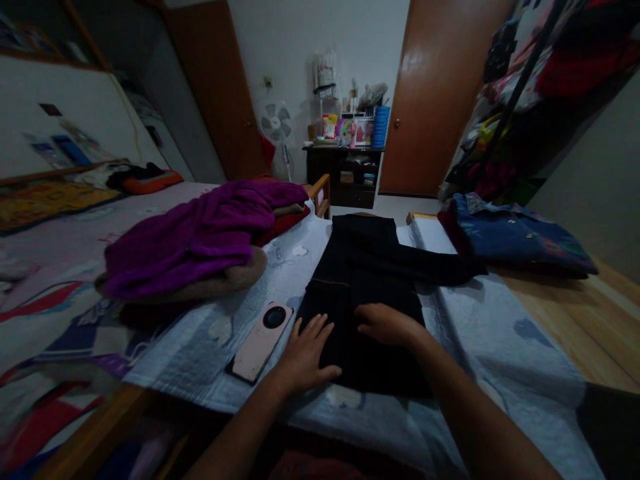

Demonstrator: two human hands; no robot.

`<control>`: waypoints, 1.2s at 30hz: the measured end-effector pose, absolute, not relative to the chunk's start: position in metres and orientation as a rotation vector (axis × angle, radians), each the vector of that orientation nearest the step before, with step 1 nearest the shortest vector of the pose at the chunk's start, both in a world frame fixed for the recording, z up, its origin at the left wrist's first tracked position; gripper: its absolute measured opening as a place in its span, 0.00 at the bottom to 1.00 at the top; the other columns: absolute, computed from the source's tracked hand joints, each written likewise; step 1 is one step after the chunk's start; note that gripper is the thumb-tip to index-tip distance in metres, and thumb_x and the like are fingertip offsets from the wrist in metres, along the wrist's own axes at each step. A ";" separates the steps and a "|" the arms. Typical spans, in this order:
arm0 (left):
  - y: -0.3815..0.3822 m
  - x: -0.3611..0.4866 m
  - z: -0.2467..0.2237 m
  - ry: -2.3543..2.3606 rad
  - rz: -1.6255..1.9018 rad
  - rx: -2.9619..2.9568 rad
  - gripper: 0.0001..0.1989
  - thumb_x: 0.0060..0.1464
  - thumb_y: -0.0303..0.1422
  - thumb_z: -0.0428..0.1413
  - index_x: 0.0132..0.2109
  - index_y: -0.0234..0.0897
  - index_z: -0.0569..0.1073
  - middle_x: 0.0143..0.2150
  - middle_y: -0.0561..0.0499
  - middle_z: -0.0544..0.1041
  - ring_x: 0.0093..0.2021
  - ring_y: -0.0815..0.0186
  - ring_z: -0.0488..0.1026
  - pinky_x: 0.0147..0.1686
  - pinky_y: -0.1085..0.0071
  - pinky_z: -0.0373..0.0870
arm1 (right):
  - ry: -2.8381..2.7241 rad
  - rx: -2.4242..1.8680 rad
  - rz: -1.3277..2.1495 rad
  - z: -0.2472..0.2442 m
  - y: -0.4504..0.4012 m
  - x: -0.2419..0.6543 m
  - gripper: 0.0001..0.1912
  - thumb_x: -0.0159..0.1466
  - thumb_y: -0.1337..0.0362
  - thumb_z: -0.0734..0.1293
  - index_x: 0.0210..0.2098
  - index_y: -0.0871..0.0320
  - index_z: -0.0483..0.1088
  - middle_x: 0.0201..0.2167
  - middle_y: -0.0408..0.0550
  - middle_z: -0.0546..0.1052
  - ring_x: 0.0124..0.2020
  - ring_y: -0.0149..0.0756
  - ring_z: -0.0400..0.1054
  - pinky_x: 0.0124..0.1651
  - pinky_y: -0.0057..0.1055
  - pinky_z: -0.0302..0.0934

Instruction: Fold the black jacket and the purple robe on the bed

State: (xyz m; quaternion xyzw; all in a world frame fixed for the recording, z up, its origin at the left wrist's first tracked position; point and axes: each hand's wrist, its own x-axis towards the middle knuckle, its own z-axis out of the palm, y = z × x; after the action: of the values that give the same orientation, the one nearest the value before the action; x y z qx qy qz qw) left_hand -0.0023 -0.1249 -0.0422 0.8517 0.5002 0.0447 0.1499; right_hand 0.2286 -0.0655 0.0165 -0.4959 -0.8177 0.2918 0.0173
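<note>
A black long-sleeved garment [390,347] lies spread on a pale blue patterned cloth [345,399] in front of me, one sleeve stretched out to the right. My left hand [307,353] rests flat with fingers spread on its lower left part. Over the middle, my right hand [387,325] is curled, its fingers closed on the black fabric; the fingertips are partly hidden. Just left of my left hand lies a pink phone [260,343], its round dark camera facing up.
At the left is a heap of clothes topped by a purple fleece [200,233]. A folded denim shirt [520,230] lies at the right on a wooden surface [575,313]. Farther back stand a fan [277,123] and a dark cabinet [345,177] between two brown doors.
</note>
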 end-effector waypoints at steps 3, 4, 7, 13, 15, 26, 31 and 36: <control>-0.125 -0.006 -0.036 1.374 0.179 2.452 0.41 0.45 0.44 0.62 0.65 0.40 0.60 0.70 0.42 0.56 0.69 0.51 0.51 0.66 0.47 0.44 | -2.057 -1.617 1.151 0.019 -0.031 0.226 0.06 0.54 0.73 0.67 0.31 0.58 0.73 0.34 0.50 0.77 0.43 0.43 0.71 0.52 0.37 0.60; -0.125 -0.007 -0.035 1.376 0.211 2.452 0.38 0.46 0.41 0.61 0.64 0.40 0.63 0.68 0.42 0.58 0.68 0.52 0.54 0.65 0.49 0.47 | -1.746 -1.628 1.296 0.019 -0.020 0.225 0.07 0.52 0.75 0.67 0.28 0.58 0.72 0.31 0.47 0.76 0.40 0.41 0.71 0.51 0.37 0.62; -0.126 -0.003 -0.036 1.386 0.299 2.470 0.30 0.48 0.31 0.58 0.60 0.38 0.68 0.64 0.42 0.66 0.64 0.55 0.61 0.62 0.54 0.56 | -1.131 -1.582 1.476 0.011 0.003 0.224 0.09 0.53 0.76 0.66 0.32 0.58 0.69 0.28 0.44 0.72 0.31 0.36 0.70 0.42 0.38 0.67; -0.124 0.007 -0.042 1.413 0.464 2.502 0.23 0.46 0.21 0.53 0.51 0.37 0.74 0.56 0.43 0.74 0.57 0.55 0.70 0.56 0.55 0.66 | -0.619 -1.442 1.351 -0.009 0.031 0.221 0.22 0.58 0.74 0.60 0.49 0.48 0.58 0.39 0.42 0.67 0.32 0.28 0.71 0.37 0.30 0.70; -0.123 0.007 -0.040 1.438 0.577 2.449 0.21 0.48 0.20 0.52 0.49 0.37 0.75 0.53 0.44 0.77 0.54 0.57 0.73 0.54 0.58 0.68 | -0.503 -1.389 1.331 -0.010 0.038 0.220 0.22 0.58 0.75 0.59 0.48 0.47 0.58 0.41 0.42 0.67 0.34 0.28 0.71 0.38 0.29 0.70; -0.126 0.019 -0.004 1.426 0.920 2.239 0.17 0.61 0.30 0.47 0.54 0.40 0.72 0.54 0.48 0.76 0.55 0.61 0.72 0.56 0.62 0.69 | -0.764 -1.369 1.257 0.012 0.057 0.254 0.21 0.59 0.67 0.60 0.52 0.49 0.64 0.48 0.47 0.70 0.44 0.35 0.70 0.43 0.35 0.70; -0.133 0.033 -0.036 1.423 0.573 2.376 0.18 0.57 0.28 0.50 0.54 0.39 0.72 0.58 0.46 0.73 0.59 0.57 0.68 0.59 0.55 0.64 | -1.094 -1.665 1.093 -0.010 0.046 0.261 0.26 0.60 0.66 0.60 0.58 0.51 0.60 0.49 0.52 0.72 0.44 0.38 0.70 0.43 0.37 0.70; -0.144 0.031 -0.058 1.428 0.394 2.412 0.27 0.56 0.36 0.55 0.62 0.36 0.65 0.68 0.42 0.60 0.67 0.53 0.56 0.65 0.51 0.53 | -1.288 -1.812 0.964 -0.008 0.031 0.247 0.30 0.57 0.67 0.64 0.60 0.59 0.59 0.50 0.58 0.72 0.51 0.47 0.67 0.54 0.42 0.63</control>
State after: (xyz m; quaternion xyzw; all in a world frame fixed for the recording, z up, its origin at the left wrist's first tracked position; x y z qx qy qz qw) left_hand 0.0310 -0.1444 -0.0584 0.8418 0.4984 0.1375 0.1552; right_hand 0.2465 0.0311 -0.0084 -0.7001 -0.4975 0.3725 0.3516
